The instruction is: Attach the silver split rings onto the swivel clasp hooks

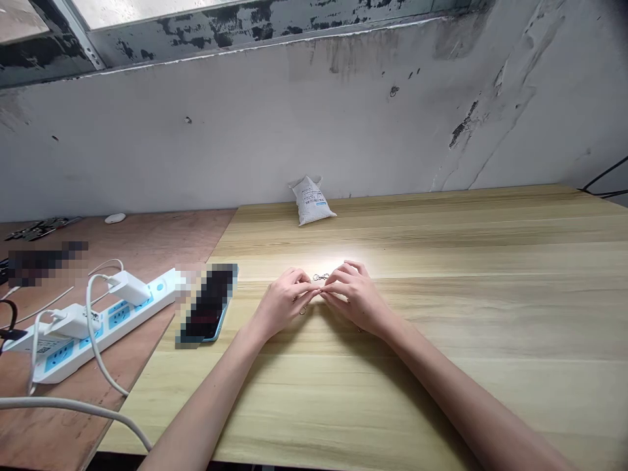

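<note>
Reddish tabletop (pixel 161 242), far left: carries a white power strip (pixel 112 332) with chargers plugged in and pale cables trailing.

Phone, one: lies on the pale wood tabletop (pixel 490 281), near its left edge; face blurred out.

Left hand (pixel 289 294): thumb and fingers drawn to a pinch, tips meeting those of the right.

Small ring (pixel 303 311): thin, metallic, just below the left fingers.

White packet (pixel 313 203): printed label, set back against the wall.

Small metal piece (pixel 320 290): located between the two sets of fingertips, mostly hidden; exact form cannot be told. Judged very light, stiff, smooth and easily dropped; best taken at its edges with thumb and forefinger tips, one hand to each side.

Metal links (pixel 321 277): small looped cluster on the wood, just beyond the fingertips; probably hard and light.

Right hand (pixel 354 292): thumb and forefinger pinching the same piece, other fingers curved above.
</note>
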`<state>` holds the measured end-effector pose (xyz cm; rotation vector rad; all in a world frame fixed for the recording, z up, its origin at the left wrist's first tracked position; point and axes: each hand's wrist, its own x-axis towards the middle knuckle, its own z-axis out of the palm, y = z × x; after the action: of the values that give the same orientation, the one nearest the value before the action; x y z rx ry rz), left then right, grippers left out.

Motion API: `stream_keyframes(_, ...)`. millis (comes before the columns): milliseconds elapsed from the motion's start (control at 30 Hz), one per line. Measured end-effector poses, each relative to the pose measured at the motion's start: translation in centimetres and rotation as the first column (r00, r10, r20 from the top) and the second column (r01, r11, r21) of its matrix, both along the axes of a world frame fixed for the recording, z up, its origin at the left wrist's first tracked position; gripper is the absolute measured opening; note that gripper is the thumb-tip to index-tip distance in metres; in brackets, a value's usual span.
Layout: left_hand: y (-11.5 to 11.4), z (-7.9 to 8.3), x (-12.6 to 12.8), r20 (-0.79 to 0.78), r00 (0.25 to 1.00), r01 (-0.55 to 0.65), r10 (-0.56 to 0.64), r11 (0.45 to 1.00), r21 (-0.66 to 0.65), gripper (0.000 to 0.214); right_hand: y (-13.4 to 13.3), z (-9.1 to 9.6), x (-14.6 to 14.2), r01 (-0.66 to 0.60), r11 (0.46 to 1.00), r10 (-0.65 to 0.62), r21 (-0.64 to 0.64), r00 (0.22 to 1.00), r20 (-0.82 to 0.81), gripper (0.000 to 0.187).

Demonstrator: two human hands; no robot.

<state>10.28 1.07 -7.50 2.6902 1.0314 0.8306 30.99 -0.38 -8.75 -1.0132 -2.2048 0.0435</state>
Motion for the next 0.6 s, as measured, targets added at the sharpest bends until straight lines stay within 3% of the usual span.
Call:
stream_keyframes(233,0.03,0.33,0.07,0.025,1.0,0.011,-0.012,1.0,0.024,0.019,-0.05,0.1,0.08,0.0,1.0,0.001,0.014,1.0,-0.022,0.015)
stream_keyframes(433,-0.01,0.59,-0.05,0.082,0.988,-0.136,0.13,0.987,0.082,0.011,0.23,-0.2,0.29,0.038,0.999,-0.039,0.023,0.999,0.019,0.016)
stream_keyframes(600,0.16,0.58,-0.29,0.084,0.985,-0.153,0.149,0.987,0.046,0.015,0.61,-0.5,0.82,0.127,0.991,-0.126,0.043,0.992,-0.021,0.017)
